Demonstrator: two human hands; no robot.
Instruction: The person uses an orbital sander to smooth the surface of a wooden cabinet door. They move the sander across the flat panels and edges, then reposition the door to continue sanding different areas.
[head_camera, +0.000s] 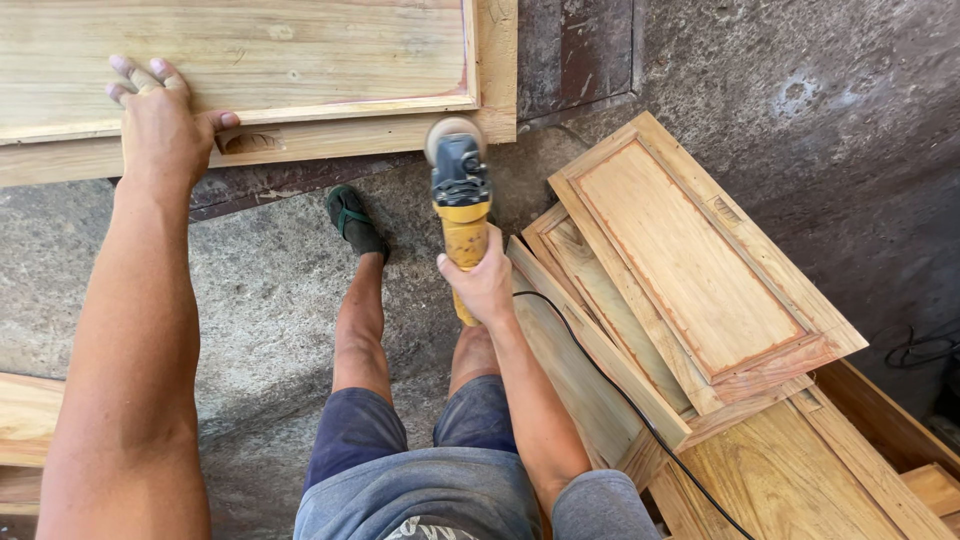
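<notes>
— Where are your hands?
— Your right hand (484, 283) is wrapped tight round the yellow angle grinder (460, 205), arm stretched forward, disc seemingly at the wooden door panel (240, 60)'s near right edge.
— And the left?
— Your left hand (160, 125) lies flat, fingers spread, holding nothing, on that panel's near edge. Bare concrete floor (260, 290) between; stacked panels (690, 280) crowd the right.

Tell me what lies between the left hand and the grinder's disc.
In the head view, only the wooden door panel spans between the left hand and the grinder: its bare frame rail, with a mortise slot beside the thumb.
</notes>
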